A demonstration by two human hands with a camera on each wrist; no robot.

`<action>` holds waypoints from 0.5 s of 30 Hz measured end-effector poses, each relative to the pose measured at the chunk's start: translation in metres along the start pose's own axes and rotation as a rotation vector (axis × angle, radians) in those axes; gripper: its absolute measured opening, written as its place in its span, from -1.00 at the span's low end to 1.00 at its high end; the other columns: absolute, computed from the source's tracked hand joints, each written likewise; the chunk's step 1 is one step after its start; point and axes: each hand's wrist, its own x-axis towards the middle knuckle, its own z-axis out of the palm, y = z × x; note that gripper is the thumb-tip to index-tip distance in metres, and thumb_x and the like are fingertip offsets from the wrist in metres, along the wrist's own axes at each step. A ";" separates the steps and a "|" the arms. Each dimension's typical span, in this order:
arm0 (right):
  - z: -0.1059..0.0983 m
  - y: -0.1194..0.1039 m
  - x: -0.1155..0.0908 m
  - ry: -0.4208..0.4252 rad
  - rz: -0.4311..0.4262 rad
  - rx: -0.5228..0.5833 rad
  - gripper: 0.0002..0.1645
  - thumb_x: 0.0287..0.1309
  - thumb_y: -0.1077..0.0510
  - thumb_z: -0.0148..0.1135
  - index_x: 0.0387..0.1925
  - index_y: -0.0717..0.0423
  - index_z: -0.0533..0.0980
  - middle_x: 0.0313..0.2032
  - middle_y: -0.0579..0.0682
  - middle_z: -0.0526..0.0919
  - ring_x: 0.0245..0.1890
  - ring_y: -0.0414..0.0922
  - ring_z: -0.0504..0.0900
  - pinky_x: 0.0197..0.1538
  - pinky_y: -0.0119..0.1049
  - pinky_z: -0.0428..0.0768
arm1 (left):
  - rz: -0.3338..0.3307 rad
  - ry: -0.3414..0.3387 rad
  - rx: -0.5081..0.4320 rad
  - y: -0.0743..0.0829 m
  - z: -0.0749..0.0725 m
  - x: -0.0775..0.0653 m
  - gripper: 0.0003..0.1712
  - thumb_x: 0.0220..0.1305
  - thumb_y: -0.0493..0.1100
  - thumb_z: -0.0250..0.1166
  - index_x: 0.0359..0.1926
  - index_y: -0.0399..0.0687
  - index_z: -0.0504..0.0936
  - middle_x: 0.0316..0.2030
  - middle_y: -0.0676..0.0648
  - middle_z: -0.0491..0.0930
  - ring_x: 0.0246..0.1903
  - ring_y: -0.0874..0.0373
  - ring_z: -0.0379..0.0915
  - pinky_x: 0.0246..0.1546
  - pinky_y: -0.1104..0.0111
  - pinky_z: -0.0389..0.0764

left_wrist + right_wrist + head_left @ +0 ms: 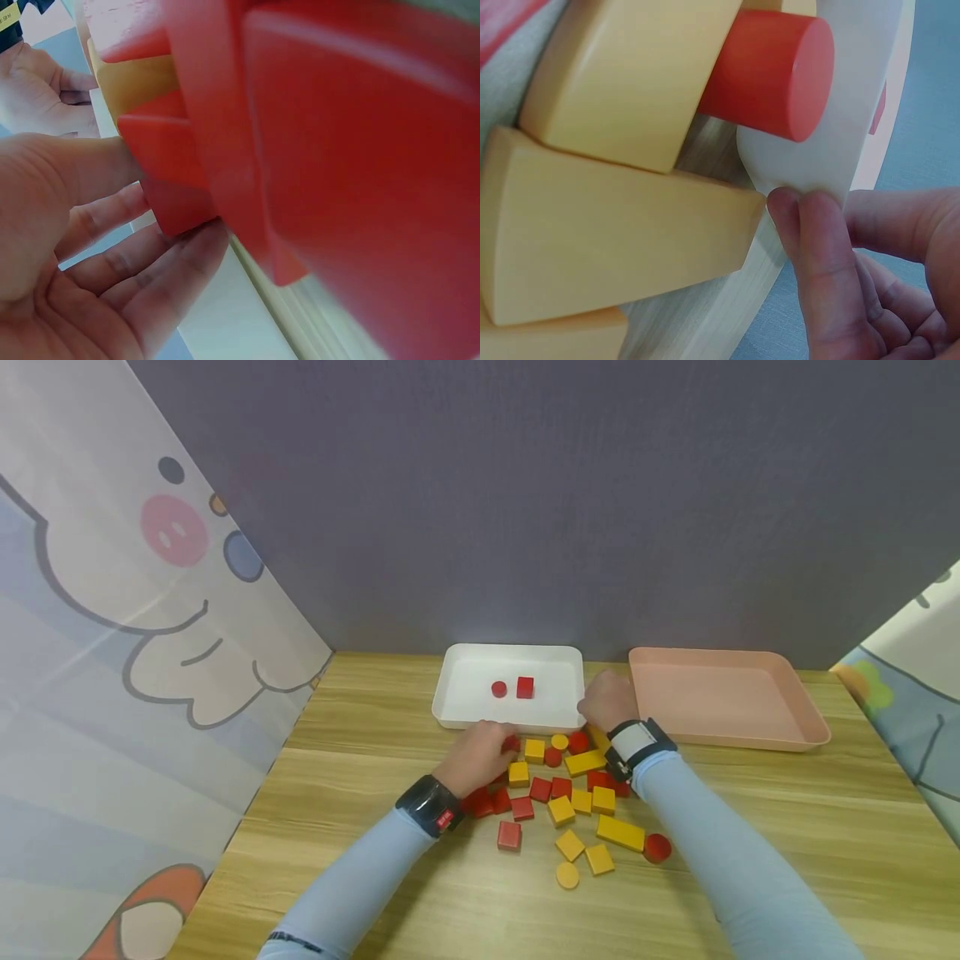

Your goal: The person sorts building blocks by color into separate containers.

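Note:
My left hand (480, 753) is low over the left side of a pile of red and yellow blocks, just in front of the white tray (457, 720). Its thumb and fingertips pinch a red block (176, 202), with more red blocks close by in the left wrist view. At the tray's right front corner, my right hand (609, 700) pinches the rim between thumb and fingers. Beside those fingers lie a long yellow block (622, 232) and a red cylinder (769, 75). Inside the tray are a red round piece (498, 689) and a red square block (525, 687).
To the right of the white tray stands a pink tray (720, 693). Loose yellow blocks (621, 833) and red pieces (657, 848) spread toward the front of the wooden table (360, 760). A grey panel (525, 527) rises behind the trays.

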 end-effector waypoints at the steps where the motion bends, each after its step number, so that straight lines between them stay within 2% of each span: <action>1: 0.000 0.000 0.000 0.003 0.000 0.000 -0.78 0.21 0.17 0.35 -0.40 0.29 0.71 -0.59 0.11 0.60 -0.50 0.06 0.55 -0.44 -0.32 0.49 | 0.002 0.001 -0.011 -0.001 0.000 0.000 -0.60 0.27 -0.09 0.51 0.12 0.07 0.72 -0.15 0.08 0.75 -0.24 0.17 0.55 -0.05 0.39 0.69; 5: 0.002 0.001 0.001 0.012 0.004 -0.001 -0.78 0.21 0.16 0.36 -0.39 0.29 0.71 -0.58 0.11 0.61 -0.49 0.06 0.55 -0.43 -0.31 0.50 | 0.020 0.013 -0.046 -0.004 -0.005 -0.003 -0.59 0.25 -0.15 0.52 0.13 0.03 0.72 -0.11 0.05 0.77 -0.22 0.16 0.55 0.00 0.35 0.70; 9: 0.004 0.002 0.002 0.020 0.016 -0.011 -0.78 0.19 0.16 0.37 -0.41 0.28 0.71 -0.58 0.11 0.61 -0.49 0.07 0.55 -0.43 -0.31 0.49 | 0.011 0.027 -0.117 -0.007 -0.017 -0.009 -0.61 0.26 -0.22 0.48 0.11 -0.05 0.74 -0.17 0.00 0.77 -0.24 0.12 0.55 -0.06 0.31 0.70; 12: 0.004 0.001 0.003 0.020 0.023 -0.023 -0.78 0.19 0.15 0.37 -0.42 0.27 0.70 -0.57 0.12 0.62 -0.48 0.07 0.56 -0.43 -0.30 0.49 | 0.001 0.067 -0.155 -0.009 -0.031 -0.010 -0.60 0.27 -0.23 0.45 0.14 -0.10 0.73 -0.18 -0.02 0.78 -0.23 0.11 0.55 -0.10 0.30 0.69; 15: 0.003 0.000 0.002 0.018 0.022 -0.039 -0.77 0.20 0.15 0.37 -0.42 0.27 0.70 -0.57 0.12 0.62 -0.47 0.07 0.56 -0.41 -0.30 0.49 | 0.006 0.142 -0.164 -0.015 -0.052 -0.007 -0.61 0.27 -0.24 0.44 0.13 -0.14 0.72 -0.21 -0.05 0.77 -0.27 0.11 0.55 -0.18 0.32 0.68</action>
